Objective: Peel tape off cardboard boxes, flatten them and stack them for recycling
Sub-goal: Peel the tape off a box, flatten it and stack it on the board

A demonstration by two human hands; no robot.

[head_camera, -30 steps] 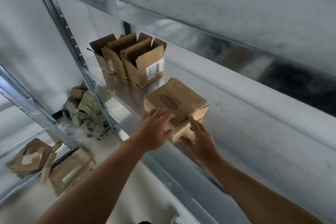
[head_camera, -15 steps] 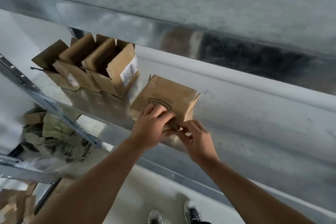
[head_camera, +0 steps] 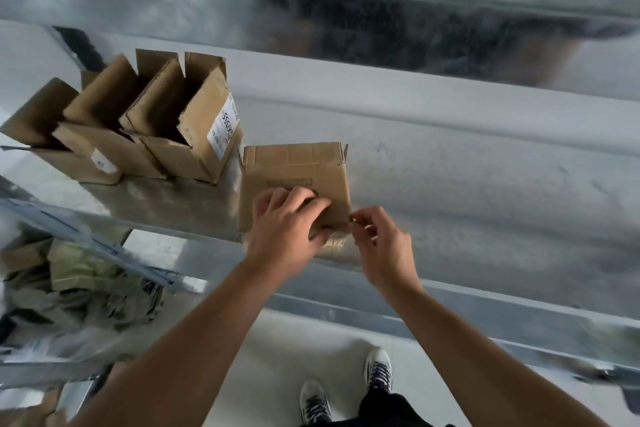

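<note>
On the metal shelf (head_camera: 450,184), left hand (head_camera: 284,222) grips the closed box (head_camera: 294,163); right hand (head_camera: 377,239) pinches its near corner.

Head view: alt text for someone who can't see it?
The left hand grips a closed cardboard box on a metal shelf while the right hand pinches at its right corner. Three open boxes stand beside it.

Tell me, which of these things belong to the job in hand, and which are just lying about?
In the job: closed brown cardboard box, held by the left hand, its near right corner pinched by the right hand; three open brown cardboard boxes beside it, waiting.
Lying about: crumpled greenish paper heap below the shelf; grey metal shelf under the boxes.
</note>
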